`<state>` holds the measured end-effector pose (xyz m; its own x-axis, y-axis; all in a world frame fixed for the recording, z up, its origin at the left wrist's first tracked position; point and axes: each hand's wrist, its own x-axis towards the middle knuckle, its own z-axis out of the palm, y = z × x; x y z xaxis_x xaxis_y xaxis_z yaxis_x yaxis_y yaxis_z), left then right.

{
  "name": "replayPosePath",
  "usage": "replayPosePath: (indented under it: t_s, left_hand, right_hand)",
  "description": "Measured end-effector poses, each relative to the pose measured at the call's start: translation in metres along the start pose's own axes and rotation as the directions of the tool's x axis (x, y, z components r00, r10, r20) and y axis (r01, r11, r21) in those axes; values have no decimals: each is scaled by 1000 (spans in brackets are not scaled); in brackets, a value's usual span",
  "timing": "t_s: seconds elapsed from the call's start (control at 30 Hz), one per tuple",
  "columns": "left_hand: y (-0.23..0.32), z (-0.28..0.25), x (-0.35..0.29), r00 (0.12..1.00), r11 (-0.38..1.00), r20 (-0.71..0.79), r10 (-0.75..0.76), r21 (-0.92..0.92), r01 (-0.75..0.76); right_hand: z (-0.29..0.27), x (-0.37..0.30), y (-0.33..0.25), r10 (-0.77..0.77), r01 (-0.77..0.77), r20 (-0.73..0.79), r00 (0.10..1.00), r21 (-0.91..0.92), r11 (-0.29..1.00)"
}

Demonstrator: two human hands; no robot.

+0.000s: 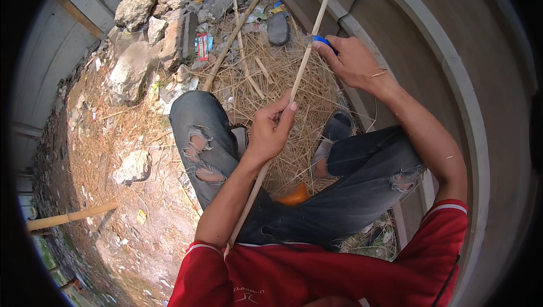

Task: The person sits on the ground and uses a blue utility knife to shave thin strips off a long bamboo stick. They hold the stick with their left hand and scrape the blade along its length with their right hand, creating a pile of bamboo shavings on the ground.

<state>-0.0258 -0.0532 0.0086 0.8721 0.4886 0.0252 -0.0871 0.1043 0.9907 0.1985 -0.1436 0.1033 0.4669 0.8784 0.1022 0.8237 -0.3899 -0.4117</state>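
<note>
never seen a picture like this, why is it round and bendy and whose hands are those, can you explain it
There is no machine here: a person's two bare hands do the work. The single picture comes from a wide fisheye camera on the person's head, looking down, so straight edges bend.

The left hand grips a long, thin, pale wooden strip. The right hand holds a small blue tool against it, mostly hidden by the fingers.

Below are faded dark jeans with torn knees. On the ground lie dry yellow straw-like strands, rough pale rocks and a smooth dark grey stone.
</note>
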Motion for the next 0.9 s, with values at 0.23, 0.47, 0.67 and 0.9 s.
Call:
replayPosePath:
  t_s: [0.23,0.47,0.67,0.9]
  left_hand:
    - [4,-11,-10,1000,999,-13,22,33,-22]
    - [-8,0,4,998,995,24,52,79,-53]
    - [-25,1,-22,984,975,80,159,142,-170]
    - [-19,-9,10,997,997,-17,79,18,-79]
  right_hand:
    - [4,10,2,23,-23,-3,1000,-102,995]
    - [-13,25,41,171,-196,-146,974,-179,964]
    - [-60,46,116,373,-425,-448,813,-19,905]
    - [-25,18,64,274,-231,-221,936,201,952]
